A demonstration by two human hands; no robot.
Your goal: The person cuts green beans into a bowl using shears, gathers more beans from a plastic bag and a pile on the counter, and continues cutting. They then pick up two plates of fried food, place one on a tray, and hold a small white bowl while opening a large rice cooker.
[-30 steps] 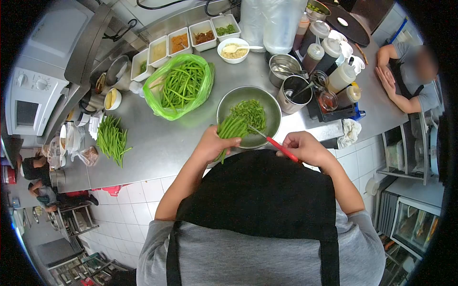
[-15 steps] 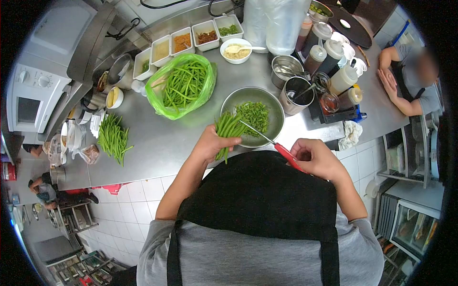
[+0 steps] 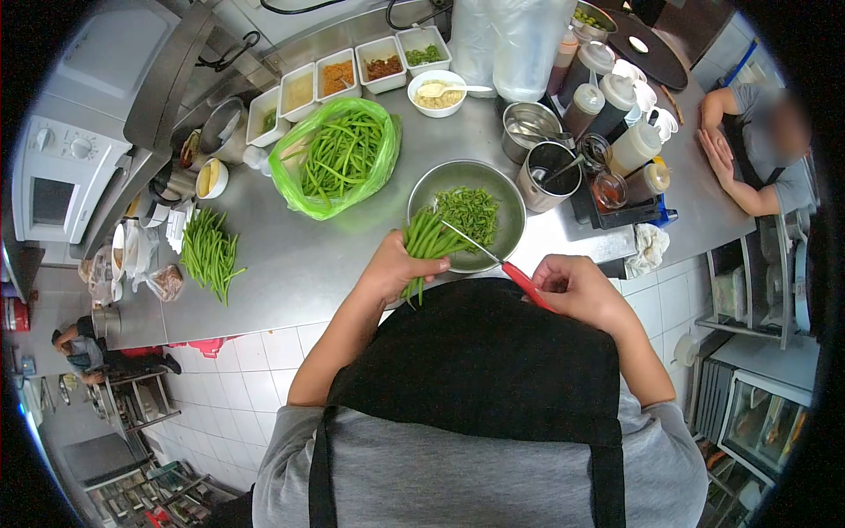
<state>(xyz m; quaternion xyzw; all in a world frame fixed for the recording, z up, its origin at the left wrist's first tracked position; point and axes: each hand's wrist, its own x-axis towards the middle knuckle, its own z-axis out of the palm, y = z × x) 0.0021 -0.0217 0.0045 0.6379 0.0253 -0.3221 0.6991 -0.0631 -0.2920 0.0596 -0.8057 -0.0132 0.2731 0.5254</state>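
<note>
The seated co-worker's face is blurred; the black apron hides the tips of the scissors' red handles.

The wearer, at six o'clock, has a heathered grey T-shirt with short sleeves, under a plain black bib apron with broad shoulder straps.

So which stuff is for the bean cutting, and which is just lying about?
Being used:
beans in the left hand
red-handled cutting tool
metal bowl
green bag, probably
bean pile, probably

Just lying about, it seems:
microwave
squeeze bottles
white cloth
</note>
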